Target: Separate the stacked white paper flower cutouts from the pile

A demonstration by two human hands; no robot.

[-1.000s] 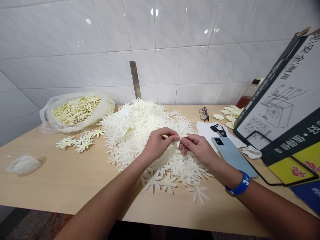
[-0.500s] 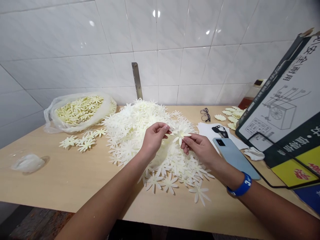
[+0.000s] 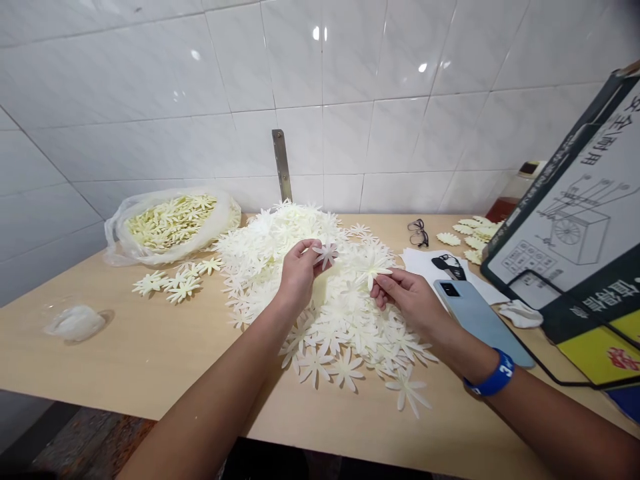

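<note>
Head view: wooden table (image 3: 150,367) is filling the lower half; printed box (image 3: 570,233) is leaning in at the right edge. Heap of white flowers (image 3: 345,307) is covering mid-frame, pieces lying loose and overlapping. Plastic bag (image 3: 119,228) is holding yellower ones, left of centre. Small group of flowers (image 3: 183,287) is lying just below it.

Right hand (image 3: 407,293) is pinching a pale flower (image 3: 375,271) thumb-to-finger, other fingers curling in, over the heap's right side. Can't tell if that's one layer or several. Left hand (image 3: 299,267) is gripping a thin flower (image 3: 327,254) at the fingertips, mid-frame, clear of the other.

Progress, my read: two pieces are sitting apart in the hands; heap is holding plenty, so most is left. Can't tell whether bagged ones are counting as finished.
</note>
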